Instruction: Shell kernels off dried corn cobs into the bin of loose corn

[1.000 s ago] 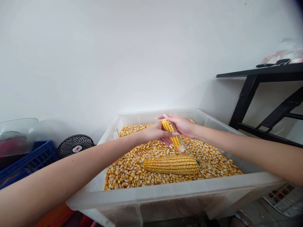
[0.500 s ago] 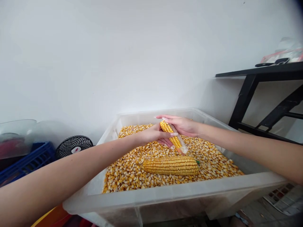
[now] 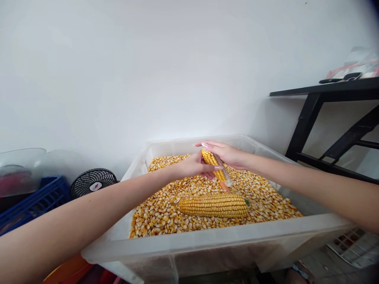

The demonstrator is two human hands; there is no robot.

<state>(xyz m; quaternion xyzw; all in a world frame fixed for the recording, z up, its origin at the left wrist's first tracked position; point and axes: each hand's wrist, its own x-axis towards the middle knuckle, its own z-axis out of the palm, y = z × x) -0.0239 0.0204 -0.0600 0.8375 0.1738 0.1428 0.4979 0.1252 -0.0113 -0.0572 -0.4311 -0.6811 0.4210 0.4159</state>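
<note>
My left hand (image 3: 195,165) is wrapped round a partly shelled corn cob (image 3: 212,161), its thumb lying across the yellow kernels. On the far side of that cob, my right hand (image 3: 225,153) grips it near the top, with the thumb by the upper end. A pale strip bare of kernels runs along the cob's right side. Below both hands a whole yellow corn cob (image 3: 214,206) lies on a bed of loose corn kernels (image 3: 166,213). An orange piece (image 3: 225,187) shows just under the held cob; what it is I cannot tell.
A large translucent plastic bin (image 3: 207,242) holds the kernels, against a white wall (image 3: 177,71). To the left are a black fan (image 3: 94,183) and a blue crate (image 3: 38,207). A black table (image 3: 314,94) stands at the right, a white basket (image 3: 358,244) below it.
My right thumb has shifted slightly along the upper end of the held cob. The cob has turned a little in my hands, with more kernels facing me.
</note>
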